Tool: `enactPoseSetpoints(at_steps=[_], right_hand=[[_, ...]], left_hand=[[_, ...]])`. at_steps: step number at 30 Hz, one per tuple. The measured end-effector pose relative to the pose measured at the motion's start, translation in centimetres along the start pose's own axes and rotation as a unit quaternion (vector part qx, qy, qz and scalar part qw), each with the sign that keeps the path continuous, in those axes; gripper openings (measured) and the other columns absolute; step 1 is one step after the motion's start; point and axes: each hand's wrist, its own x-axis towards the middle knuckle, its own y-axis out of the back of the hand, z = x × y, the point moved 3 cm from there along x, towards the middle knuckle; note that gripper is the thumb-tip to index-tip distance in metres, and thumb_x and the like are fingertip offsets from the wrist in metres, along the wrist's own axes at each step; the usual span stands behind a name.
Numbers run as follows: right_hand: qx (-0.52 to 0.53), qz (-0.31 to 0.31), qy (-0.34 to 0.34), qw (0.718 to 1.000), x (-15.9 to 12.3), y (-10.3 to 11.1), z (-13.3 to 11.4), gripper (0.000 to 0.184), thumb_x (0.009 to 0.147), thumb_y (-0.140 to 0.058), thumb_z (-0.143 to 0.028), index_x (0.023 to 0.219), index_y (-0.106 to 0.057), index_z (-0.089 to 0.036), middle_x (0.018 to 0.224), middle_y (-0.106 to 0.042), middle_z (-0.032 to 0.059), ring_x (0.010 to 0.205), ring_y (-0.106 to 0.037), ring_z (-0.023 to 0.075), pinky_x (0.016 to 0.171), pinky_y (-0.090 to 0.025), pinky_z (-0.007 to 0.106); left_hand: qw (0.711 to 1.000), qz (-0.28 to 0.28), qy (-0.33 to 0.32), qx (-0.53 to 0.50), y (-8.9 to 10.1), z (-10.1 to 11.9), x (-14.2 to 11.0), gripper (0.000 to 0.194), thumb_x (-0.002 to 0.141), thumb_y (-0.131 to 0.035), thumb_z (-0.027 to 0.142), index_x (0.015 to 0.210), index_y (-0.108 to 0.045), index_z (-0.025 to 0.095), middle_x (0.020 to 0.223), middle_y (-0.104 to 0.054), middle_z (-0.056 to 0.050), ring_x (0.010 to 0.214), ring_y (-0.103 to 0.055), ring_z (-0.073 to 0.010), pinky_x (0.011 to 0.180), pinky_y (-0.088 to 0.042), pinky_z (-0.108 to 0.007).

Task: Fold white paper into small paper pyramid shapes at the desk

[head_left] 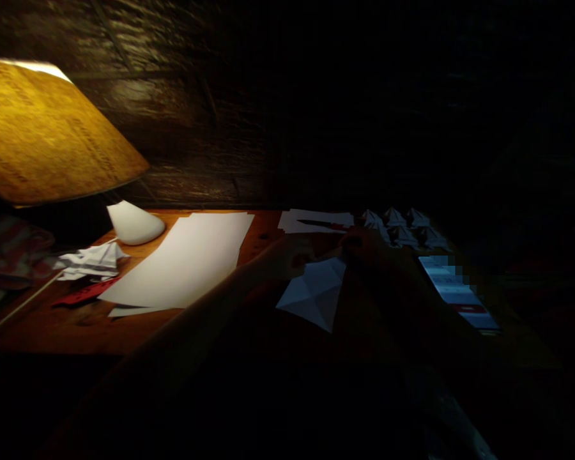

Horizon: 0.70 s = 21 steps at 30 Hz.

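Observation:
A small sheet of white paper (314, 294) with crossing crease lines hangs or lies tilted above the table in the dim light. At its far left edge, my left hand (299, 252) is closed with the fingers bent around the paper. My right hand (361, 246), mostly in shadow, pinches the paper's far right corner. Just beyond both hands is a small stack of white paper pieces (292, 221), with a dark pointed tool with a reddish end (323, 225) lying across it. Several folded paper shapes (405, 236) stand in rows to the right of that stack.
Large white sheets (186, 262) cover the wooden table's (91, 332) left part. Farther left are a lamp's shade (52, 134) and white base (134, 223), crumpled paper (93, 260), a red item (86, 292) and a cord (23, 306). A lit screen (455, 291) lies at right.

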Motion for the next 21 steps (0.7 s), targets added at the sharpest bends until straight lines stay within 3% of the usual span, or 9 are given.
enactPoseSetpoints(at_steps=[4,8,10,15,21], right_hand=[[0.025,-0.002,0.04,0.999,0.0,-0.4,-0.4,0.026,0.075,-0.062,-0.007,0.087,-0.081,-0.022,0.096,-0.08,0.0048,0.091,-0.072,0.0239,0.084,-0.054,0.035],[0.032,-0.009,0.053,0.998,0.1,-1.0,-0.6,0.025,0.075,-0.062,-0.008,0.084,-0.08,-0.023,0.091,-0.08,0.0032,0.09,-0.072,0.0237,0.085,-0.053,0.036],[0.036,-0.008,0.052,0.998,0.1,-1.1,-0.5,0.023,0.075,-0.062,-0.01,0.085,-0.079,-0.022,0.091,-0.079,0.0034,0.088,-0.071,0.0231,0.085,-0.053,0.036],[0.054,-0.014,0.045,0.997,0.3,-0.4,0.0,0.028,0.072,-0.066,-0.01,0.096,-0.077,-0.019,0.101,-0.079,0.007,0.092,-0.072,0.0241,0.085,-0.055,0.036],[0.057,-0.045,0.021,0.997,0.2,0.3,0.1,0.025,0.072,-0.068,-0.008,0.091,-0.078,-0.021,0.101,-0.078,0.0058,0.097,-0.072,0.0245,0.092,-0.055,0.039]], left_hand=[[0.998,0.006,-0.051,-0.029,-0.1,1.3,0.1,0.027,0.069,-0.061,0.012,0.095,-0.062,0.02,0.112,-0.063,-0.009,0.106,-0.061,-0.0254,0.092,-0.052,-0.041],[0.991,-0.015,-0.081,-0.106,-0.8,2.5,0.0,0.076,0.065,-0.058,0.004,0.138,-0.05,0.024,0.143,-0.056,-0.011,0.134,-0.054,-0.0286,0.113,-0.046,-0.049],[0.99,-0.025,-0.085,-0.111,-1.2,2.8,-0.1,0.088,0.067,-0.056,0.002,0.15,-0.043,0.026,0.152,-0.051,-0.011,0.143,-0.047,-0.029,0.119,-0.041,-0.052],[0.992,-0.058,-0.088,-0.076,-2.1,2.7,-0.4,0.085,0.07,-0.051,-0.001,0.15,-0.05,0.027,0.16,-0.045,-0.01,0.148,-0.044,-0.0299,0.12,-0.042,-0.053],[0.991,-0.079,-0.087,-0.071,-2.2,3.1,-0.3,0.078,0.076,-0.051,0.001,0.149,-0.054,0.028,0.161,-0.045,-0.009,0.149,-0.043,-0.0289,0.12,-0.04,-0.054]])
